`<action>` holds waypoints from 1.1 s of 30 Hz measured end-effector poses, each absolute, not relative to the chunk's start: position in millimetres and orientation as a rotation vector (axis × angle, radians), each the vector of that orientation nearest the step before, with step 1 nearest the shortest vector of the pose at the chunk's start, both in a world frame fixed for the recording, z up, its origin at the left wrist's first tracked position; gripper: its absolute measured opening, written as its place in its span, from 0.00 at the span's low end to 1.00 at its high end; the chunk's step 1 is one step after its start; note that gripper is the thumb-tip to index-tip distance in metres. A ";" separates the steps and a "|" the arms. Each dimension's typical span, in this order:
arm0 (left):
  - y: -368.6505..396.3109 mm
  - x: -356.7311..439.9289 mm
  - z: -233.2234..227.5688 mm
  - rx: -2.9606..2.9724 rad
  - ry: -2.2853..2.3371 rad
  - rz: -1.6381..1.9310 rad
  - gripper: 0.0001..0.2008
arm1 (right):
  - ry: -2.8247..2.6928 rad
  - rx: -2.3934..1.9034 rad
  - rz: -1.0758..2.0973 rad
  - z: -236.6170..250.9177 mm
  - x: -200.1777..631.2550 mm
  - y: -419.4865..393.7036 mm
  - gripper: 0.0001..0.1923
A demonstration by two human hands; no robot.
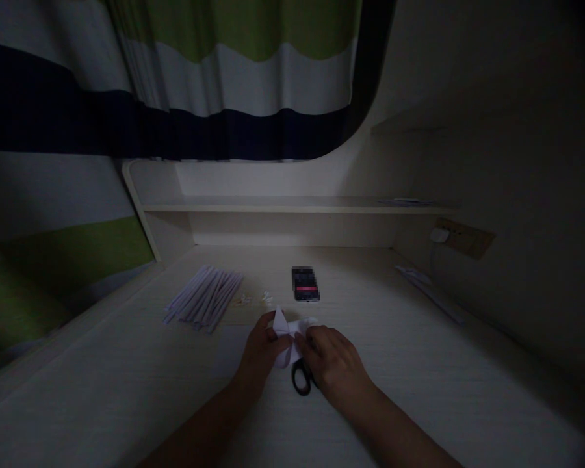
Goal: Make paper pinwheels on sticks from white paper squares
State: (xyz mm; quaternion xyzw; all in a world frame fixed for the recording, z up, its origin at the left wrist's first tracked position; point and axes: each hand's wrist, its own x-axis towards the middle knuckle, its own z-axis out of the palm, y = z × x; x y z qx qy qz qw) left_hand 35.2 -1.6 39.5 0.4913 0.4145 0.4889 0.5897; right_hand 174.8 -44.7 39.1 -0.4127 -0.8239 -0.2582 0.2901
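Observation:
Both my hands meet over a small folded piece of white paper [285,333] on the pale desk [419,390]. My left hand [262,349] pinches the paper's left side. My right hand [332,361] pinches its right side, fingers closed on it. Black scissors [301,379] lie on the desk just under and between my hands, one loop handle showing. The scene is dim.
A bundle of several rolled white paper sticks [205,298] lies to the far left. A dark phone [305,284] lies beyond the hands. Small paper scraps [253,299] sit between them. A shelf [292,205], a wall socket [461,235] and a striped curtain [224,84] stand behind.

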 end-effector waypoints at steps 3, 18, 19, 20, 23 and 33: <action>-1.5 35.3 40.2 1.127 0.964 1.136 0.24 | -2.190 -1.138 -0.691 38.1 174.7 -44.5 0.10; -4.4 35.8 41.8 1.105 0.929 1.135 0.23 | -2.174 -1.134 -0.649 41.9 171.8 -45.7 0.10; -4.0 35.5 41.1 1.110 0.934 1.135 0.23 | -2.163 -1.137 -0.614 43.1 171.4 -46.9 0.10; -3.5 35.1 40.4 1.113 0.943 1.139 0.23 | -2.143 -1.141 -0.558 44.5 171.2 -48.4 0.10; -2.2 33.9 38.6 1.118 0.963 1.179 0.25 | -1.988 -1.146 -0.280 48.0 172.3 -52.2 0.11; -2.8 34.2 33.7 1.228 0.907 1.255 0.29 | -1.146 -1.100 1.065 31.5 171.2 -28.1 0.14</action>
